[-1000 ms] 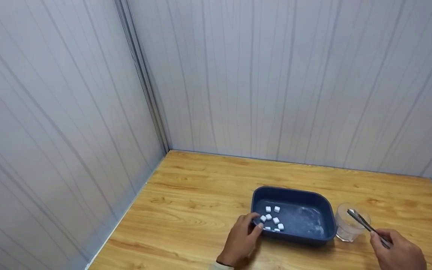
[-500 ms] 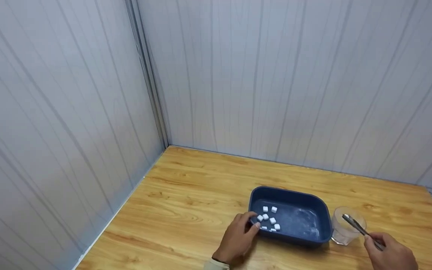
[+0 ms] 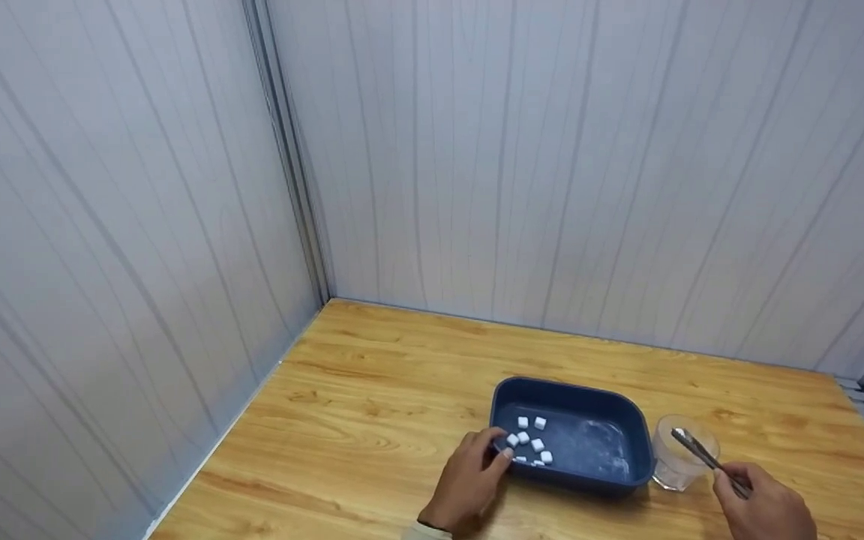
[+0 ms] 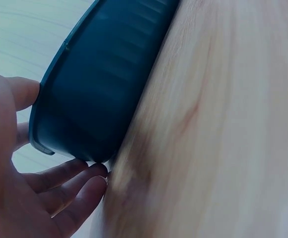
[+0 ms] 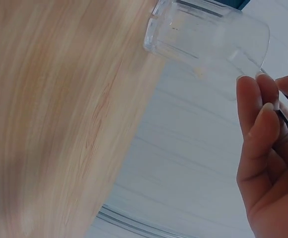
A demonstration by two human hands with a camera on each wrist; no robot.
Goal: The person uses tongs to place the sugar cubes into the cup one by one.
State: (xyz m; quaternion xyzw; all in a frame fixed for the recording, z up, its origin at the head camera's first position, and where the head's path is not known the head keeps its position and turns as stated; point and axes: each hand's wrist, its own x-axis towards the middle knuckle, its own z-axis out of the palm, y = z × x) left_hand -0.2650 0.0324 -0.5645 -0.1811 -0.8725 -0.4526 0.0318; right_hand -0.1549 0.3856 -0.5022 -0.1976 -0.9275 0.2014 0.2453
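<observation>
My left hand grips the near left corner of a dark blue rectangular tub, thumb on the rim. In the left wrist view, the other fingers lie against the tub's outer wall. Several small white cubes lie at the left inside the tub. My right hand holds metal tongs, their tips over the mouth of a clear glass. Whether anything sits between the tips is too small to tell. From the right wrist view, the fingers pinch the tongs beside the glass.
All this stands on a wood-grain table, the glass close against the tub's right end. Pale panelled walls rise along the table's back and left edges. White powdery marks show on the tub's floor.
The head view has shifted slightly, so everything sits a little further left. Both hands keep their holds, and the tongs stay over the glass with their arms appearing closer together.
</observation>
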